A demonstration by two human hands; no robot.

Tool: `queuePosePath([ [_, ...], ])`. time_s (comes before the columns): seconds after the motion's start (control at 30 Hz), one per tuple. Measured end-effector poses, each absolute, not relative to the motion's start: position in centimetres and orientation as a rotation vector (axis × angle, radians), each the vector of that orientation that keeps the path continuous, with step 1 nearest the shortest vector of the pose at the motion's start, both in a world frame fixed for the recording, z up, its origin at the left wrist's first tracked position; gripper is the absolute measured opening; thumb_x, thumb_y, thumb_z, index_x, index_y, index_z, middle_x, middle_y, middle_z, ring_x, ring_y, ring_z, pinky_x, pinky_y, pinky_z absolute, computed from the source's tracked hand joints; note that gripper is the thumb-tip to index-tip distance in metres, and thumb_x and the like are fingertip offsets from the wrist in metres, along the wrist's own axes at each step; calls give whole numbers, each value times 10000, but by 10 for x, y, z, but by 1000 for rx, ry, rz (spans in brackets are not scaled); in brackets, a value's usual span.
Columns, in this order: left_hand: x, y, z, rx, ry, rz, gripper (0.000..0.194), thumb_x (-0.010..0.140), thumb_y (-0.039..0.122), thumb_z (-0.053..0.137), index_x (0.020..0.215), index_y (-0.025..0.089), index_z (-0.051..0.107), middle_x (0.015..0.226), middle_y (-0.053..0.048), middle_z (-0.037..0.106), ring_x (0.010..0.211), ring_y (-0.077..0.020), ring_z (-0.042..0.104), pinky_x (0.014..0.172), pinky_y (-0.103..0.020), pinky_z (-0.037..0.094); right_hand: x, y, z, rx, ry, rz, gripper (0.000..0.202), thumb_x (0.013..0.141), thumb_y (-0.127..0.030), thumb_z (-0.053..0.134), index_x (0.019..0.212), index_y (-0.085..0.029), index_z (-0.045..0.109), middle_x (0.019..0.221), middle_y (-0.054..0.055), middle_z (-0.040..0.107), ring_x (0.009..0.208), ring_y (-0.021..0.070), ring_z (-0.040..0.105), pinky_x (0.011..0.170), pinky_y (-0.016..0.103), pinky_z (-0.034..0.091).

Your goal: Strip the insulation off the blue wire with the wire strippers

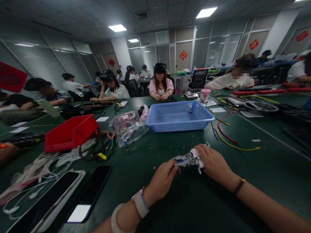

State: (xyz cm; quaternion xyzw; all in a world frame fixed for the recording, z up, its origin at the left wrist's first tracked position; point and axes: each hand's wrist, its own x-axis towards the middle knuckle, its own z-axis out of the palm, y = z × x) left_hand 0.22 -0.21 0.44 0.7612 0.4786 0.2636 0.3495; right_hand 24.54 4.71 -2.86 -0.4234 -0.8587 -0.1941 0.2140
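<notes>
My right hand is wrapped round the handles of a pair of wire strippers, which have whitish wrapping about the grip. Their metal jaws point left, toward my other hand. A short blue wire lies at the jaws, its near end pinched between the thumb and fingers of my left hand. Whether the jaws are fully closed on the wire is too small to make out. Small scraps are scattered on the green table just beyond the tool.
A blue mesh basket stands ahead. To the left are a red bin, a plastic bag of wires, a black phone and a tablet-like device. Loose coloured wires lie to the right. Several people sit around the tables.
</notes>
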Motion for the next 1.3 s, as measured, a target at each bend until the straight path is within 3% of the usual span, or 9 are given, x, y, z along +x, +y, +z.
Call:
queuePosePath([
  [0.3, 3, -3, 4, 1990, 1198, 730, 298, 984, 314, 324, 903, 171, 572, 819, -28, 577, 780, -172, 535, 727, -281, 408, 243, 44, -22, -1252, -2384, -584, 253, 830, -110, 474, 1072, -105, 548, 970, 123, 618, 728, 181, 580, 631, 286, 466],
  [0.47, 4, -3, 4, 1986, 1178, 747, 289, 982, 300, 345, 889, 168, 585, 852, -34, 593, 793, -168, 551, 749, -284, 419, 244, 45, -21, -1312, -2394, -604, 206, 844, -123, 481, 1032, -127, 565, 917, 100, 622, 702, 175, 585, 624, 282, 460],
  [0.63, 5, -3, 1, 1980, 1159, 731, 241, 966, 318, 412, 926, 165, 593, 871, -32, 617, 792, -167, 561, 728, -277, 419, 246, 46, -21, -1314, -2359, -532, 343, 777, -50, 478, 1102, -144, 535, 1075, 121, 628, 777, 192, 625, 645, 289, 511],
  [0.77, 6, -3, -1, 2017, 1204, 678, 167, 946, 289, 476, 920, 163, 581, 856, -26, 617, 784, -169, 552, 703, -269, 400, 246, 46, -24, -1289, -2340, -370, 479, 751, -36, 455, 1207, -179, 490, 1235, 121, 581, 968, 227, 638, 754, 340, 559],
  [0.9, 5, -2, -2, 2092, 1207, 672, 256, 978, 293, 414, 852, 165, 598, 802, -17, 585, 741, -156, 527, 671, -257, 378, 248, 47, -26, -1248, -2358, -183, 554, 772, -71, 468, 1308, -200, 417, 1360, 128, 496, 1085, 254, 610, 859, 406, 549],
  [1.07, 3, -4, 1, 2130, 1129, 709, 248, 984, 280, 417, 939, 178, 638, 856, -16, 613, 789, -155, 535, 740, -269, 382, 252, 47, -18, -1202, -2381, -35, 595, 792, -84, 490, 1353, -237, 366, 1431, 105, 421, 1170, 256, 561, 957, 428, 499],
  [1.3, 3, -2, 2, 2165, 1115, 812, 250, 974, 249, 431, 987, 176, 670, 909, -55, 595, 888, -192, 505, 806, -314, 391, 260, 46, -9, -1218, -2369, -54, 626, 800, -43, 431, 1373, -284, 359, 1458, 93, 394, 1171, 251, 563, 931, 435, 513],
])
